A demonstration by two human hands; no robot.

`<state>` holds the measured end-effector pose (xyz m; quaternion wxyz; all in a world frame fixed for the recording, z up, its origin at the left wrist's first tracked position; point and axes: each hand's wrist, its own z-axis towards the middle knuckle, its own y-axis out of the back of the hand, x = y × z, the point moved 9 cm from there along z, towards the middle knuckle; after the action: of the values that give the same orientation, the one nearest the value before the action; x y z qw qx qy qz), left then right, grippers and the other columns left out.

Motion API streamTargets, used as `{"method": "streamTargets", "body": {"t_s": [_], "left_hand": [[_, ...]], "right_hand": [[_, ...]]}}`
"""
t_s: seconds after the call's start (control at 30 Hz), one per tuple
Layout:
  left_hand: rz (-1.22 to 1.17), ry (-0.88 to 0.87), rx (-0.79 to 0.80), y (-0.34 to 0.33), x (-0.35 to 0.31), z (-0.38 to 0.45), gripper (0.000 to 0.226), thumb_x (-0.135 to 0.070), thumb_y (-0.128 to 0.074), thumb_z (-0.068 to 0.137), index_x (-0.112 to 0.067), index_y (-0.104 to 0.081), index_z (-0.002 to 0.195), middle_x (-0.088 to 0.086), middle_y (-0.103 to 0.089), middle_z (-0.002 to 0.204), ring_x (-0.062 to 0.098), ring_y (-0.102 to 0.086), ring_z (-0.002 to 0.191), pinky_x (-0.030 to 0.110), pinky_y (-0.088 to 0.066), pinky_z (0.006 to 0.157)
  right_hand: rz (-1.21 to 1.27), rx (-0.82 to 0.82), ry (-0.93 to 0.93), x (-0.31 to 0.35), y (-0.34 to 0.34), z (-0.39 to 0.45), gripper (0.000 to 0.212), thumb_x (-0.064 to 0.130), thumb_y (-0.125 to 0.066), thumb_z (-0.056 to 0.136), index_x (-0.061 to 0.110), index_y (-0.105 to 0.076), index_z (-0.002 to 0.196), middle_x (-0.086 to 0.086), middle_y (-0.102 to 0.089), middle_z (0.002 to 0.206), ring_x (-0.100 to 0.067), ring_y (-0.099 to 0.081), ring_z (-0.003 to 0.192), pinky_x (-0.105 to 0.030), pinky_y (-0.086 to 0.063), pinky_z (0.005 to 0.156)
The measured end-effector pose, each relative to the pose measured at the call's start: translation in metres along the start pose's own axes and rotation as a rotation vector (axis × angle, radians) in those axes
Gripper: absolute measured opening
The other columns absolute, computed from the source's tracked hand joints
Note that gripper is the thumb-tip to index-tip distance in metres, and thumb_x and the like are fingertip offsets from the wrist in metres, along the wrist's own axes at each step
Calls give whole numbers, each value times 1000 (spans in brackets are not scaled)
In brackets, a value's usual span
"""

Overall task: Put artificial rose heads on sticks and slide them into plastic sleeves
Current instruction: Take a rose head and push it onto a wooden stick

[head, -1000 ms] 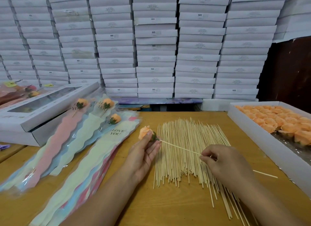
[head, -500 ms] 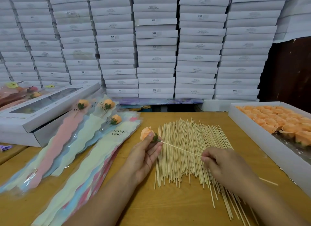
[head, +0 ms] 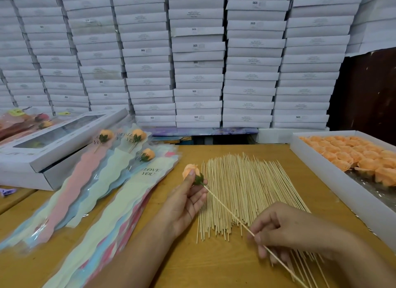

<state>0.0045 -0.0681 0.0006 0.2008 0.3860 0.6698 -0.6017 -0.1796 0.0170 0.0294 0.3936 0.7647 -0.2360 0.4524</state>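
My left hand (head: pixel 188 197) pinches an orange rose head (head: pixel 189 170) by its green base, above the table's middle. A thin wooden stick (head: pixel 227 210) runs from that base down to my right hand (head: pixel 285 232), whose fingers are closed on it. The stick's lower end pokes out past my right hand toward the bottom edge. A pile of loose sticks (head: pixel 246 191) lies under both hands. Pastel plastic sleeves (head: pixel 120 206) printed "LOVE YOU" are fanned at the left; three of them hold sleeved roses (head: pixel 147 154).
A white tray (head: pixel 334 180) full of orange rose heads (head: pixel 364 157) stands at the right. A windowed white box (head: pixel 42 159) sits at the far left. Stacked white boxes (head: pixel 197 62) wall off the table's back edge.
My right hand has slid down the stick toward me, away from the rose head. The stick now slopes more steeply toward the bottom right. My left hand stays put.
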Motion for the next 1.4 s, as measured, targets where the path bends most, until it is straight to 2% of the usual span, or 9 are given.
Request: {"method": "streamTargets", "body": {"t_s": [0.2, 0.33, 0.43, 0.57, 0.77, 0.9, 1.07, 1.27, 1.4], "left_hand": [[37, -4, 21, -4, 1, -2, 61, -38, -76, 73, 1, -64, 119, 16, -75, 96, 16, -74, 71, 25, -61, 59], [157, -3, 10, -5, -1, -4, 49, -38, -71, 86, -1, -67, 117, 15, -76, 103, 17, -74, 77, 25, -62, 65], [546, -53, -149, 4, -14, -8, 25, -25, -70, 92, -13, -69, 114, 5, -78, 97, 16, -74, 81, 30, -62, 73], [1424, -412, -368, 2, -79, -18, 19, -26, -64, 95, -25, -71, 113, -5, -72, 108, 11, -66, 96, 31, -54, 88], [2116, -296, -662, 45, -135, -9, 17, -34, -52, 98, -18, -57, 95, 1, -61, 100, 15, -57, 81, 26, -41, 61], [2218, -212, -701, 82, -130, -3, 30, -35, -42, 100, -19, -45, 75, -2, -49, 94, 11, -48, 65, 27, -39, 61], [2296, -226, -632, 81, -122, -6, 34, -52, -46, 98, -22, -48, 82, -6, -45, 75, 13, -50, 69, 28, -40, 59], [2359, -218, -669, 66, -125, -13, 13, -21, -44, 99, -21, -56, 95, -7, -38, 70, 8, -40, 57, 25, -33, 51], [2350, -246, -687, 61, -128, -18, 22, -14, -44, 94, -21, -42, 73, -5, -45, 72, 9, -42, 58, 24, -27, 45]], "right_hand": [[200, 58, 33, 1, -10, 5, 10, 15, -72, 87, 11, -75, 96, -16, -75, 89, -18, -70, 65, -21, -54, 54], [281, -3, 68, 0, -2, 7, 14, 19, -76, 82, 13, -78, 94, -18, -75, 90, -20, -71, 65, -22, -54, 53], [338, -96, 88, -2, 9, 9, 17, 20, -78, 78, 13, -78, 94, -19, -75, 91, -22, -70, 67, -23, -54, 53], [399, -226, 106, -8, 26, 9, 10, 11, -77, 84, 13, -79, 93, -20, -75, 91, -23, -69, 66, -24, -53, 51], [451, -351, 126, -12, 40, 7, 13, 8, -74, 83, 8, -77, 96, -20, -75, 92, -23, -70, 66, -23, -53, 49], [475, -385, 140, -13, 45, 6, 9, 5, -72, 86, 9, -79, 89, -20, -75, 92, -22, -71, 65, -23, -53, 47], [471, -392, 141, -14, 46, 7, 9, 6, -73, 86, 10, -79, 90, -20, -75, 93, -23, -71, 67, -23, -53, 48], [460, -396, 147, -14, 47, 7, 12, 7, -72, 87, 7, -75, 98, -19, -75, 92, -21, -71, 67, -22, -52, 48], [452, -393, 149, -14, 47, 7, 11, 9, -72, 87, 10, -77, 97, -18, -76, 92, -21, -71, 68, -22, -52, 49]]}}
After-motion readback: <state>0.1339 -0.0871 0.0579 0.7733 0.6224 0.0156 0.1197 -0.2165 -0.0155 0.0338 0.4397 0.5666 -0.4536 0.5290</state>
